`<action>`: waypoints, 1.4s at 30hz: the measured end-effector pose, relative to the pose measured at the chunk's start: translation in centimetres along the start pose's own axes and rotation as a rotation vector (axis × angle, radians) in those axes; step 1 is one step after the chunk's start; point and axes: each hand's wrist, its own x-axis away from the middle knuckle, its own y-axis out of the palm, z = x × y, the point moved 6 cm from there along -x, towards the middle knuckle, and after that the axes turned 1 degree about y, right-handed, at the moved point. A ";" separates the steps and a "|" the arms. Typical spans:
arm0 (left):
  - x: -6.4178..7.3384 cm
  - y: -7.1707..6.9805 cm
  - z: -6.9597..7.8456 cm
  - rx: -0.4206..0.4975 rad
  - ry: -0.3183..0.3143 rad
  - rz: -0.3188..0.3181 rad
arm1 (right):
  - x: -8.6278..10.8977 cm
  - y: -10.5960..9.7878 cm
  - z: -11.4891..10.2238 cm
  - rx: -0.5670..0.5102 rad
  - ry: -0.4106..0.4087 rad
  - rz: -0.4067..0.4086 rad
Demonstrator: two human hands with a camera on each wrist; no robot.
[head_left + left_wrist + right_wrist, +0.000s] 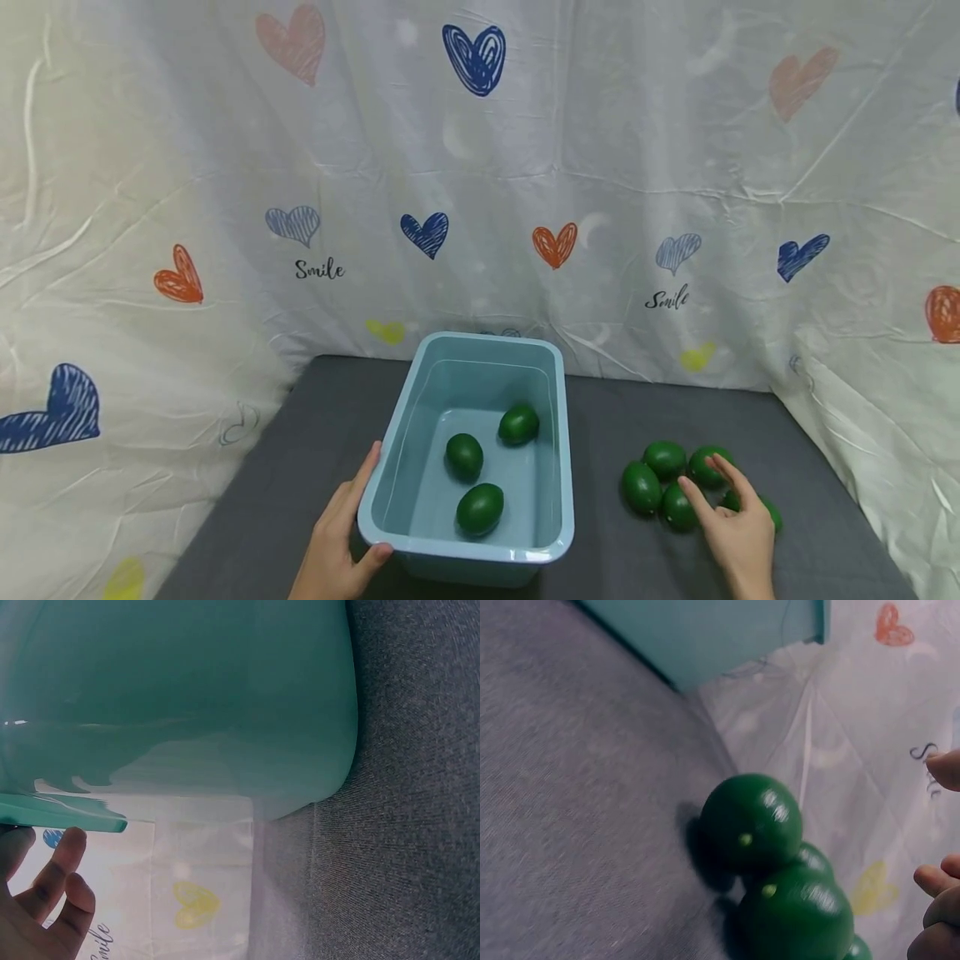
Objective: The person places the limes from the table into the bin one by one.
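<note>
Three shiny green limes (480,509) lie apart on the floor of a light-blue plastic bin (468,547). My left hand (337,533) rests against the bin's near-left corner, index finger along the left side and thumb at the front rim; fingertips (73,838) touch the rim in the left wrist view. Over a cluster of several more limes (641,488) at the right hovers my right hand (738,533), thumb and index finger spread, nothing held. It partly hides the limes at the cluster's right. The right wrist view shows limes (751,823) apart from the fingers.
A dark grey cloth (600,433) covers the table. Behind and at both sides hangs a white curtain (480,167) printed with hearts and "Smile"; it meets the table's back edge, close behind the bin. Grey cloth separates the bin from the lime cluster.
</note>
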 end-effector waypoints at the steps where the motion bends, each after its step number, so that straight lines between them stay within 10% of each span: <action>1: 0.0 0.0 0.0 -0.002 -0.004 0.000 | 0.0 0.0 0.2 0.012 0.008 -0.002; 42: 0.0 -0.2 0.4 0.008 -0.007 0.012 | -0.1 2.7 5.7 0.313 0.066 -0.243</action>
